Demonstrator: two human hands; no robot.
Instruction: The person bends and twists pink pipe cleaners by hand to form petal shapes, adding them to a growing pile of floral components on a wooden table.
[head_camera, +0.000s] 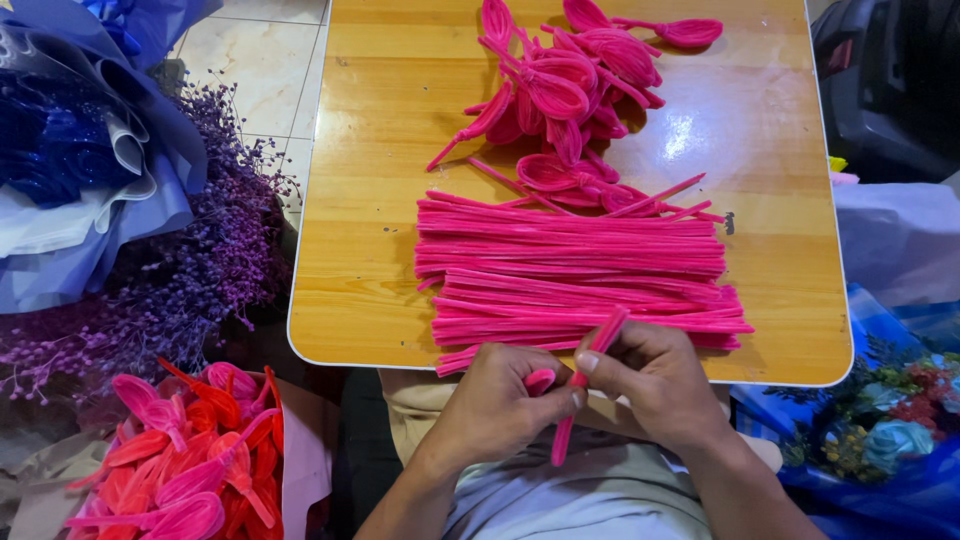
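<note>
My left hand (500, 405) and my right hand (655, 380) meet just below the near edge of the small wooden table (370, 200). Both pinch one pink pipe cleaner (585, 385), which is bent into a loop at my left fingers and runs slantwise between the hands. On the table right above my hands lies a flat bundle of straight pink pipe cleaners (575, 270). Farther back sits a heap of finished pink petal-shaped loops (570, 90).
A bag of pink and orange petal loops (185, 460) is at the lower left. Purple dried flowers (190, 270) and blue wrapping paper (70, 150) lie left of the table. A blue-wrapped bouquet (890, 430) is at the right, a dark object (890, 80) behind it.
</note>
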